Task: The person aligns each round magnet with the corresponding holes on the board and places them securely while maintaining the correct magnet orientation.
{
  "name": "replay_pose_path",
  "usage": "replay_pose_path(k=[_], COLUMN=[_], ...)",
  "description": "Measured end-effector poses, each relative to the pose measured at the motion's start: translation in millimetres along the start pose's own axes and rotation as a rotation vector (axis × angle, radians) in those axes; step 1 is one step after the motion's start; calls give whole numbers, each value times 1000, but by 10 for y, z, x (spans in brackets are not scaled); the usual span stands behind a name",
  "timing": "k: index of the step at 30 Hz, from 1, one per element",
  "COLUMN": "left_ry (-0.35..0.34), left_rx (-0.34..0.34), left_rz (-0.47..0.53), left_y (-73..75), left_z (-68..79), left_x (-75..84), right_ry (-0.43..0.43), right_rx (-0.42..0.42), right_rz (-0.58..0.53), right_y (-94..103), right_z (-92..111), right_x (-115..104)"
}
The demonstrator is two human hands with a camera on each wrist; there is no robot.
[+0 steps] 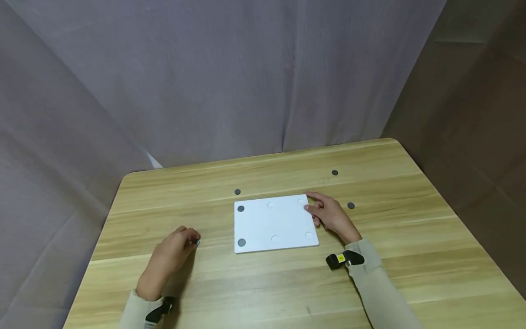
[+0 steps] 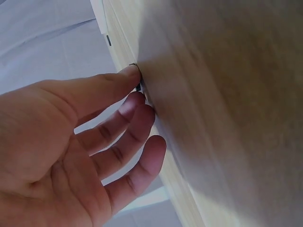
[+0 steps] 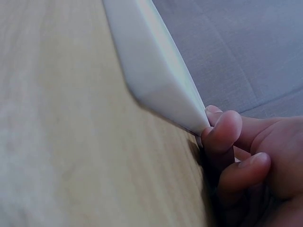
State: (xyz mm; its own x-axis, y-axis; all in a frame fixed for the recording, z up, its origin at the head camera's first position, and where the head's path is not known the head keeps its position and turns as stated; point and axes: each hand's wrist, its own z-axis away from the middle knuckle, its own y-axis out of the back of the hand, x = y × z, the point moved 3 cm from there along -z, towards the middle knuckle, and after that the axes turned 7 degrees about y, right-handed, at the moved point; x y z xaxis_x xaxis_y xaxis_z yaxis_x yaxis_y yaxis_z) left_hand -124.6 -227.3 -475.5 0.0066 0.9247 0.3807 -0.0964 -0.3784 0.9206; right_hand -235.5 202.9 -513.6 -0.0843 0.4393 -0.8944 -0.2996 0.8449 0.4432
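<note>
Left of the white board [image 1: 287, 223], low over the tabletop [image 1: 255, 283]: left hand [image 1: 172, 249], with dark disc [image 1: 197, 242] pinched between thumb and bent fingers. At the board's far right corner: right hand [image 1: 330, 214], with thumb on the top face and fingers set narrowly at the edge. Appearance of the board: rectangular, flat, with six shallow round recesses, grey discs [image 1: 241, 242] in the two leftmost. Beyond and to the right: three loose discs [image 1: 351, 205].

No text can be read; any print on the yellow label [image 1: 340, 258] of the right wrist device [image 1: 332, 262] is too small.
</note>
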Motion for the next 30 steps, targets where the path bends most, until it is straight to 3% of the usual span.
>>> replay_pose_path(k=[11,15,23,30], left_ry=[-55,-75,-150,-196], left_rx=[52,78,197,224], left_rz=[-123,-109,-79,-54], left_y=[-57,-81,-28,-1], left_z=[-6,-22,-119,-206], left_x=[117,190,419,582], right_ry=[-11,-37,-57,-54], right_rx=[10,18,35,33], right_rz=[9,24,24,20], right_y=[13,27,71,91], right_z=[30,75,113,96], right_x=[29,65,67,73])
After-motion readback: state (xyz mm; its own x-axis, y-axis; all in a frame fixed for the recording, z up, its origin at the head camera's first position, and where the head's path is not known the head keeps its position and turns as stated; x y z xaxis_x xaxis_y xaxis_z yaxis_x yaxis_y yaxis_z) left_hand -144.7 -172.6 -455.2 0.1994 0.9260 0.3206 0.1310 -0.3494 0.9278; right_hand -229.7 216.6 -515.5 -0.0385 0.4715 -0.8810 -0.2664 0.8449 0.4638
